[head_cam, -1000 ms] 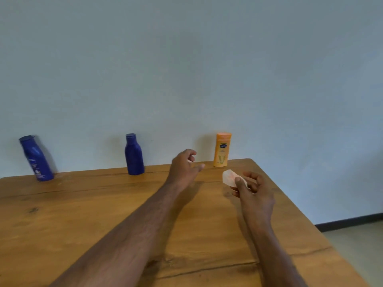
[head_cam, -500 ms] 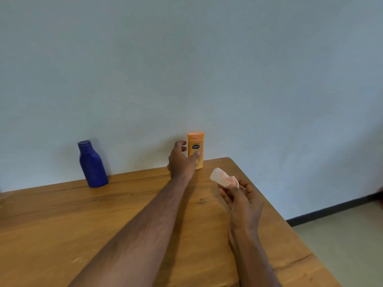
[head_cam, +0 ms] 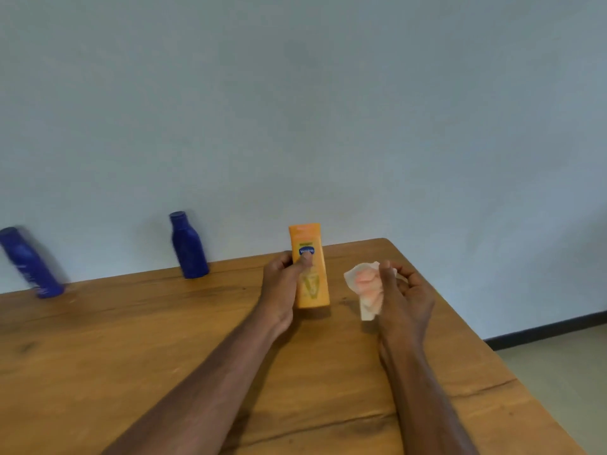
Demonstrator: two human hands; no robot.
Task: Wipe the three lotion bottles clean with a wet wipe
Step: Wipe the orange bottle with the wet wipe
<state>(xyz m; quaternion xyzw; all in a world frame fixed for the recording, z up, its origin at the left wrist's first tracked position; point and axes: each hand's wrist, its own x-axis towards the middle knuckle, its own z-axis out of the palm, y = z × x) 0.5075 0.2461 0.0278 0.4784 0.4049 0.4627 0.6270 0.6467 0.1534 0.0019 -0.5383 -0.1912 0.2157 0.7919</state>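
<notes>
The left hand (head_cam: 285,280) gripped the orange bottle (head_cam: 311,267), upright above the table (head_cam: 131,339). Just to its right, apart, the right hand (head_cam: 402,292) pinched the wipe (head_cam: 363,285), the nearer hand for wiping.

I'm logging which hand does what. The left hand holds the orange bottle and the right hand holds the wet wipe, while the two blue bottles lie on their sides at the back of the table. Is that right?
One thing is wrong. In the head view the left hand grips the orange bottle and the right hand holds the wet wipe, but the two blue bottles stand upright by the wall, not on their sides.
</notes>
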